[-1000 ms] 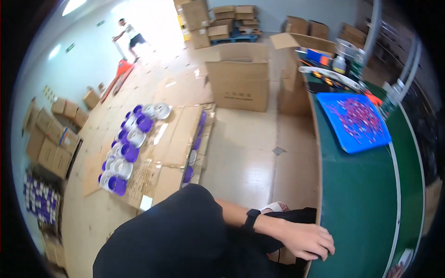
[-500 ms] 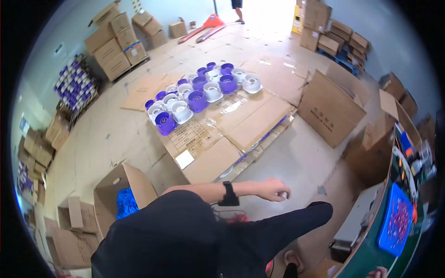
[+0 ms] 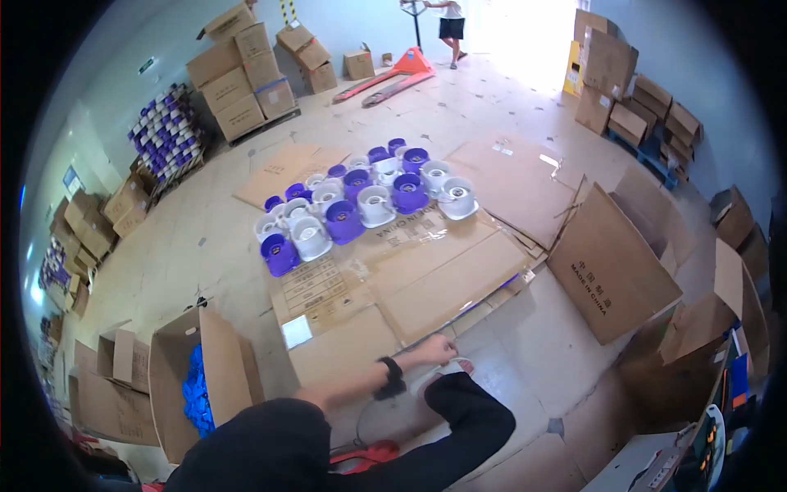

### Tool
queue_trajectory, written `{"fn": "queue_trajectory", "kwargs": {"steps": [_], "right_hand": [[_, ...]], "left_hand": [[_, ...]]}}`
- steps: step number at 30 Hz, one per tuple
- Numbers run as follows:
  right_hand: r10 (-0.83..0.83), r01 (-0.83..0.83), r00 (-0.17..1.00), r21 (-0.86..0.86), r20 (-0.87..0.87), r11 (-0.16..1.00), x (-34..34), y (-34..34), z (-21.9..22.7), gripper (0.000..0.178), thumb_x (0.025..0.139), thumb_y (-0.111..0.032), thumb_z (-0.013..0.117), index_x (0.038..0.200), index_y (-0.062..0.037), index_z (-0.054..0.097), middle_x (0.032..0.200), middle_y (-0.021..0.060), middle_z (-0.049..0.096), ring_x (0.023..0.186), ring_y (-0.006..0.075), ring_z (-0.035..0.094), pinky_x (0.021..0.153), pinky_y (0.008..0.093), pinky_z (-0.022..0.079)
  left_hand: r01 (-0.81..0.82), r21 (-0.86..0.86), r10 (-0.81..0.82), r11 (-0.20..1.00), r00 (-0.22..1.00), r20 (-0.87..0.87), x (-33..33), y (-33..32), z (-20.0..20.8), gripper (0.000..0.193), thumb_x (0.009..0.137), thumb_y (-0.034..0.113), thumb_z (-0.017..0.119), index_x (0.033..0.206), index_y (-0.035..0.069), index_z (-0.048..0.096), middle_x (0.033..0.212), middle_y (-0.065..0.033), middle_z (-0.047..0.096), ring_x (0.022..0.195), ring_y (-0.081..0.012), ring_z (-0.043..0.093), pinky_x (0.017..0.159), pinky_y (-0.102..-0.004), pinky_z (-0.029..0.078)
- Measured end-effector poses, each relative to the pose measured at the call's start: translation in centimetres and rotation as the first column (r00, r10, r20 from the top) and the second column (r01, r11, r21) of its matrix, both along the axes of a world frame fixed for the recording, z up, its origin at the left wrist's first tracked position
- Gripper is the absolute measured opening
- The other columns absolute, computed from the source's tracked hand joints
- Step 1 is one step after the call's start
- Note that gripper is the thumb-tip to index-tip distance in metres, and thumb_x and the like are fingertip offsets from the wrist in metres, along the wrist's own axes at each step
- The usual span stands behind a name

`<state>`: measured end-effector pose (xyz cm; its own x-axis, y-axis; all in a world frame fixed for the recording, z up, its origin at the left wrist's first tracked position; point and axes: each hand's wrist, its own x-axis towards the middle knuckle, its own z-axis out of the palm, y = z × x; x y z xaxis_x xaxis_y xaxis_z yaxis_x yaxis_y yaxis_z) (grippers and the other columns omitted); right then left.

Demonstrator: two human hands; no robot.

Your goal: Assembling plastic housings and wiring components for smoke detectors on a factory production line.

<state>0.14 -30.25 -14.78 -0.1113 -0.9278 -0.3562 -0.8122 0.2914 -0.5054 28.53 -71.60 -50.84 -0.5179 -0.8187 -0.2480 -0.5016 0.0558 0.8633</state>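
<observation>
My left hand, with a black band at the wrist, is over the near edge of the cardboard-covered pallet stack. Its fingers are curled closed, and whatever they hold is too small to make out. Just below the fingertips shows a white curved thing, partly hidden. My right arm, in a black sleeve, bends back toward the left hand; its fingers cannot be made out. Purple housings and white housings, round and cup-like, stand in rows on the far part of the stack.
An open carton with blue bags stands at the left, a large carton at the right. A workbench borders the lower right. Farther off are a red pallet jack, a person and stacked cartons.
My view has shifted, bringing the bench farther toward the right edge. The left hand has moved left to the stack's near edge, and the right sleeve now bends in toward it.
</observation>
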Motion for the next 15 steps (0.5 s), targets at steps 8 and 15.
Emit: {"fn": "queue_trajectory", "kwargs": {"steps": [8,15], "right_hand": [[-0.099,0.050,0.989,0.393,0.106,0.918,-1.6,1.4,-7.1,0.028,0.089,-0.017,0.050,0.112,-0.0029,0.058,0.098,0.0220,0.062,0.090,0.0398,0.059,0.077,0.0460,0.048],[-0.766,0.322,0.561,0.769,0.315,0.552,-0.2,5.0,-5.4,0.038,0.090,-0.029,0.055,0.121,-0.0071,0.054,0.099,0.0183,0.064,0.079,0.0336,0.063,0.072,0.0408,0.052]], "left_hand": [[-0.311,0.232,0.240,0.922,0.927,0.289,-2.6,-24.5,6.8,0.034,0.087,0.036,0.052,0.094,0.004,0.063,0.075,-0.0081,0.069,0.060,-0.0166,0.065,0.051,-0.0302,0.052],[-0.769,0.284,0.711,0.572,0.638,0.296,-4.0,-41.9,9.2,0.043,0.084,0.039,0.055,0.096,-0.002,0.058,0.081,-0.0154,0.066,0.058,-0.0192,0.062,0.048,-0.0290,0.049]]}}
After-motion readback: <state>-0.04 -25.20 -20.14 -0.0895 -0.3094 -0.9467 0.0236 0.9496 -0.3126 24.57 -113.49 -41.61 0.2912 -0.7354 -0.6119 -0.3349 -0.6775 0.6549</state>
